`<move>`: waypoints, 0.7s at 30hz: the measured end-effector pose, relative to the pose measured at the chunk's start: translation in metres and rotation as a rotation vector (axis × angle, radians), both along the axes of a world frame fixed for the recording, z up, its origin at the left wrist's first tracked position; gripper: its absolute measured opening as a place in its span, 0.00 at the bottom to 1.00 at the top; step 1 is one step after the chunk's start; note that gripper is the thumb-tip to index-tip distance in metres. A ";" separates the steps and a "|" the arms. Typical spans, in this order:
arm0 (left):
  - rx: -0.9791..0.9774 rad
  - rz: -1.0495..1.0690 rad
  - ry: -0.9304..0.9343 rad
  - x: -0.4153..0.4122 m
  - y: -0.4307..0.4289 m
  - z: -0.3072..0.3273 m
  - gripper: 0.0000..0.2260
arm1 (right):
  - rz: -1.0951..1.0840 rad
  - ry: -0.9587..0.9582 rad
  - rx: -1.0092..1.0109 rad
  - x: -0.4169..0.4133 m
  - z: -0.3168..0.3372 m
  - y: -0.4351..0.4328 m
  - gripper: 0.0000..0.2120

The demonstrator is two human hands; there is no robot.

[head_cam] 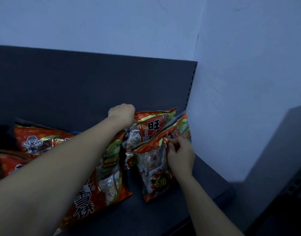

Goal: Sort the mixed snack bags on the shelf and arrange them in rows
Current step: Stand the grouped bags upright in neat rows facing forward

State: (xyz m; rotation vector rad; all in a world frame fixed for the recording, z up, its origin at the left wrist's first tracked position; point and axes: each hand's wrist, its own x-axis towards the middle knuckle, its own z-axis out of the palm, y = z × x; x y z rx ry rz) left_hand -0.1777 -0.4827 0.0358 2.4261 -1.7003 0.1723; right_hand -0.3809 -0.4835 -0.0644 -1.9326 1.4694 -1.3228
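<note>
Several red snack bags lie on a dark shelf (163,217). My left hand (123,114) grips the top left corner of the rear bag (153,126), which leans against the shelf's back panel at the right end. My right hand (180,155) pinches the upper part of the front bag (151,169), which stands tilted in front of the rear one. A third bag (102,189) lies flat under my left forearm. Two more red bags (37,140) lie at the far left.
The dark back panel (78,89) rises behind the bags, with a slotted upright (190,86) at its right edge. A pale wall (240,82) closes the right side. The shelf's front edge runs diagonally at lower right.
</note>
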 end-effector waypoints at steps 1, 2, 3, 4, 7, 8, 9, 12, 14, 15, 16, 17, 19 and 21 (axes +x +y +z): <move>-0.004 -0.008 0.011 0.000 0.001 0.000 0.09 | 0.007 -0.004 -0.004 0.002 0.002 0.002 0.07; -0.008 -0.013 0.024 0.000 0.003 0.000 0.10 | 0.010 -0.003 -0.005 0.004 0.004 0.005 0.07; -0.008 -0.017 0.041 0.000 0.004 0.000 0.10 | 0.005 0.010 -0.001 0.006 0.005 0.007 0.06; -0.008 -0.017 0.060 0.000 0.006 0.000 0.10 | -0.008 0.030 0.009 0.009 0.007 0.009 0.05; -0.096 -0.064 0.029 0.000 0.013 0.003 0.11 | -0.053 0.073 0.033 0.015 0.007 0.013 0.04; -0.183 -0.098 0.004 -0.003 0.016 0.006 0.11 | -0.061 0.072 0.031 0.018 0.007 0.014 0.04; -0.271 -0.152 0.016 -0.007 0.021 0.010 0.11 | -0.065 0.063 0.028 0.020 0.006 0.014 0.04; -0.188 -0.302 0.294 -0.022 0.030 0.021 0.27 | -0.049 0.011 0.022 0.027 0.003 0.013 0.06; 0.084 -0.348 0.320 -0.030 0.034 0.021 0.32 | -0.016 -0.012 0.021 0.029 -0.001 0.012 0.06; 0.186 -0.360 0.269 -0.032 0.034 0.018 0.31 | 0.003 -0.013 0.021 0.027 -0.002 0.011 0.06; 0.231 -0.367 0.211 -0.031 0.034 0.014 0.27 | 0.020 -0.008 0.016 0.025 -0.003 0.011 0.06; 0.222 -0.365 0.172 -0.031 0.033 0.010 0.20 | 0.037 -0.001 0.007 0.022 -0.003 0.011 0.06; 0.141 -0.351 0.154 -0.031 0.032 0.005 0.08 | 0.053 0.012 -0.016 0.016 -0.004 0.010 0.05; 0.066 -0.322 0.121 -0.034 0.034 0.007 0.07 | 0.030 0.032 -0.012 0.010 -0.008 0.009 0.11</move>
